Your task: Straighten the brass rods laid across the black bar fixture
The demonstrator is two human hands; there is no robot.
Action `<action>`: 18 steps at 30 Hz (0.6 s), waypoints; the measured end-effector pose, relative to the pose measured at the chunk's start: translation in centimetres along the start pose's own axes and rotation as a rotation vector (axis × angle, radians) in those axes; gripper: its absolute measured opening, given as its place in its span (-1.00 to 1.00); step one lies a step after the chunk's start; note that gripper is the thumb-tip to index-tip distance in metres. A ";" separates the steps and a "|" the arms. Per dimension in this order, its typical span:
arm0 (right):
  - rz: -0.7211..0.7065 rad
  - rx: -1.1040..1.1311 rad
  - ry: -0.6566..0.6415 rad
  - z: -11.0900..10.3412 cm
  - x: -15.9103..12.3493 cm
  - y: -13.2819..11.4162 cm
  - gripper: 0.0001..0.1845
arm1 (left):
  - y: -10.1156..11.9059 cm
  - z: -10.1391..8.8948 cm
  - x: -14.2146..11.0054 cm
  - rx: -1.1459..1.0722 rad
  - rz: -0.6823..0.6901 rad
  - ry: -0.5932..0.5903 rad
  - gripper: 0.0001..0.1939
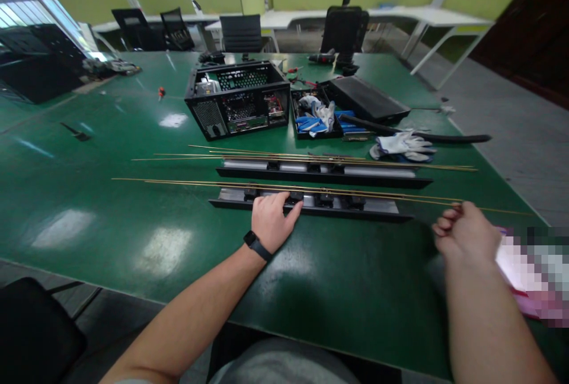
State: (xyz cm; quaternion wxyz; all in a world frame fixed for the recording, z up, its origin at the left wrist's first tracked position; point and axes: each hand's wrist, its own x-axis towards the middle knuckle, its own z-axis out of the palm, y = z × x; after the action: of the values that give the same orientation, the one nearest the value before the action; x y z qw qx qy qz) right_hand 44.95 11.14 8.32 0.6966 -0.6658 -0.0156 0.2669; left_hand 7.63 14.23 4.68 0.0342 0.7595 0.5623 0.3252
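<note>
Two long black rails with silvery channels lie side by side on the green table. My left hand, wearing a dark watch, grips the near rail around its middle, with thumb and fingers by a small black block. More black blocks sit along both rails. Off the near rail's right end, my right hand pinches a thin brass-coloured rod. That rod lies along the top of the near rail, beside another one. Several similar rods rest across the far rail.
Behind the rails stand an open black computer case and a black tray with gloves. A dark panel, a black tube and white-blue gloves lie to the right. A brush is at left, a pink-edged package at right.
</note>
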 end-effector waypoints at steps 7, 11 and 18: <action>-0.021 -0.012 -0.098 0.9 -1.3 1.1 -0.90 | 0.2 -0.1 0.2 0.004 -0.020 -0.022 -0.75; -0.040 -0.011 -0.127 1.1 -1.5 1.4 -0.91 | 0.2 -0.2 0.3 0.000 -0.021 -0.027 -0.75; -0.076 -0.013 -0.150 1.0 -2.0 1.7 -0.82 | 0.4 -0.4 0.3 -0.004 -0.033 -0.042 -0.75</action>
State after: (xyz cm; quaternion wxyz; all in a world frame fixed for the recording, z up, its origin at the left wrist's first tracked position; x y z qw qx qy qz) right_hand 42.28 11.26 7.52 0.6987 -0.6474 -0.0947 0.2894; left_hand 7.79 14.28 5.26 0.0526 0.7567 0.5733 0.3097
